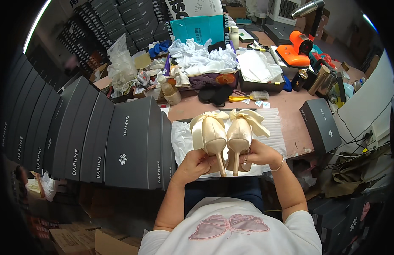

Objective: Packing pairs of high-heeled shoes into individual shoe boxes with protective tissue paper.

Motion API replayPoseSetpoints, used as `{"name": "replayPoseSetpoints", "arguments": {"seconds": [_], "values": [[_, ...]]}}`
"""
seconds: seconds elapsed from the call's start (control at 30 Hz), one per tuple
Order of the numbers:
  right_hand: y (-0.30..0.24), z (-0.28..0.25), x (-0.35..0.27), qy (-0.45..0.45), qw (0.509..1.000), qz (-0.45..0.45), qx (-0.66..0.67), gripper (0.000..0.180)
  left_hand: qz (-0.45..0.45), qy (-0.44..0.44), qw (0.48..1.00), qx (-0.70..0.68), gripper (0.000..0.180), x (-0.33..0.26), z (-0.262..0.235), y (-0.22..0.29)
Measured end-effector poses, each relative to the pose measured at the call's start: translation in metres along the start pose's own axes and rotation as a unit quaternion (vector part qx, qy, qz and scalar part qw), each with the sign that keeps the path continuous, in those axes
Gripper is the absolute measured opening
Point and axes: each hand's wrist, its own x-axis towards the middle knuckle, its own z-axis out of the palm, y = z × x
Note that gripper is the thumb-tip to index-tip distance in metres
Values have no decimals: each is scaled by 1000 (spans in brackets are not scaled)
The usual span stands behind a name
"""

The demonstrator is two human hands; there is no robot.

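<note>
Pumps (214, 135) in cream satin-look fabric, with slim stiletto heels (221, 163) and wide ribbon bows, stood out over your worktable (188, 111) as you held the pair side by side, backs turned toward you and heels pointing down. Your left hand (200, 163) was closed around the lower outer side of the left shoe; your right hand (260, 154), a bracelet (279, 165) at its wrist, gripped the right one the same way. The hands did not touch each other, and the pair was in front of your body, above white wrapping paper (271, 127).

Each shoe looked light, probably firm through sole and heel counter, with a smooth surface likely to slip a little and mark easily. The bows (257, 123) appeared soft and quick to crease, the thin heels easiest to knock. The sole edge and lower sides, clear of the ribbon, seemed the soundest place to take hold.

Dark grey shoeboxes (135, 159) lined the table at your left; another shoebox (318, 127) was on your right. Beyond the paper lay black round pads (214, 96) and a yellow-handled brush (250, 97), near a carton heaped with crumpled white tissue (201, 55).
</note>
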Motion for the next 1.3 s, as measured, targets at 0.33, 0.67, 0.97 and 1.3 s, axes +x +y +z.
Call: {"name": "replayPoseSetpoints", "arguments": {"seconds": [0.33, 0.67, 0.97, 1.3], "values": [[19, 5, 6, -15, 963, 68, 262, 44, -112, -57, 956, -265, 38, 9, -3, 13], [41, 22, 0, -49, 911, 45, 408, 58, -111, -63, 904, -409, 38, 6, 10, -9], [46, 19, -9, 22, 925, 116, 362, 47, -122, -55, 909, -394, 38, 6, 12, -14], [149, -149, -47, 211, 874, 294, -325, 37, -115, -95, 959, -241, 40, 8, 23, -6]]}}
